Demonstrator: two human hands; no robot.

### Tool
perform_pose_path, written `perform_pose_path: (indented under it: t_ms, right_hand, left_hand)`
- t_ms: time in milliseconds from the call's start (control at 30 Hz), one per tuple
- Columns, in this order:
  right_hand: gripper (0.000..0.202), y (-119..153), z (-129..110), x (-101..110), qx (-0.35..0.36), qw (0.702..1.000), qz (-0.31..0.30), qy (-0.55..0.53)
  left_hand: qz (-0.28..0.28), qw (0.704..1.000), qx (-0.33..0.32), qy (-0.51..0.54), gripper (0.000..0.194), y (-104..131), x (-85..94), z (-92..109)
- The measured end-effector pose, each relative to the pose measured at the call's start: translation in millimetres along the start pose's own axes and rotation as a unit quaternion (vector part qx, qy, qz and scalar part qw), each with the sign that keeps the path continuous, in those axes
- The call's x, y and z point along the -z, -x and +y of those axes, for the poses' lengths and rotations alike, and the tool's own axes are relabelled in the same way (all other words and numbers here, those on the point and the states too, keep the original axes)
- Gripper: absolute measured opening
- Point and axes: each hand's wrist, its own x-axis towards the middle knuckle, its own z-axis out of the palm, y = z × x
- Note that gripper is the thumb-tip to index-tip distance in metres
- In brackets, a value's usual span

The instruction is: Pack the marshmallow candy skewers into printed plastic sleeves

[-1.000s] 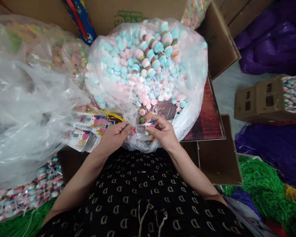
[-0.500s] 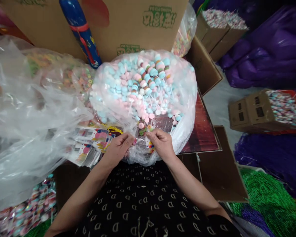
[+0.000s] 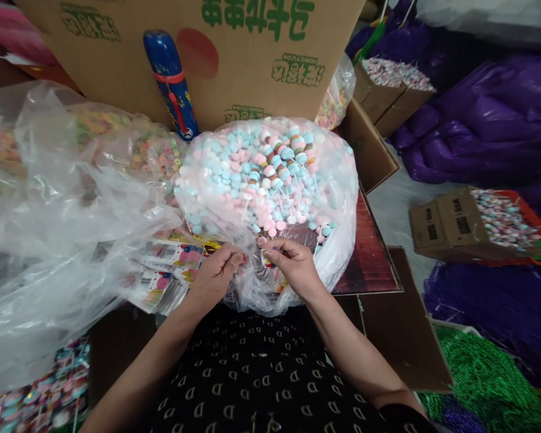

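My left hand is closed, thumb pressed to the fingers, with a small pinkish-red bit at the thumb tip. Opposite it, my right hand pinches something small at the near rim of the bag; a little printed patch with bright colours shows by its fingertips. What exactly either hand holds is too small to make out. Just beyond them lies a clear plastic bag full of pink, blue and white candies. Several stacked candies on white sticks rest on top. Printed cards lie beside my left hand.
Clear bags of ring candies spread on the left. A blue bottle stands against a large carton. Open cardboard flaps border the dark red table on the right. Boxes of wrapped sweets stand on the floor.
The scene sits lower in view, as the camera has tilted up. My right fingertips have shifted slightly, and the thin white strand that showed between the hands is harder to see.
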Motion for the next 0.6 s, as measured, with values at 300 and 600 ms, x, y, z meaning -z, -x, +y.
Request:
perform_pose_path:
  t_ms: [300, 600]
  right_hand:
    - [0.049, -21, 3, -25, 0.079, 0.98, 0.054, 0.172]
    - [0.052, -63, -6, -31, 0.037, 0.967, -0.001, 0.251]
  left_hand:
    - [0.091, 0.959, 0.071, 0.26, 0.041, -3, -11.7, -23]
    - [0.119, 0.914, 0.068, 0.382, 0.046, -11, 5.6, -12]
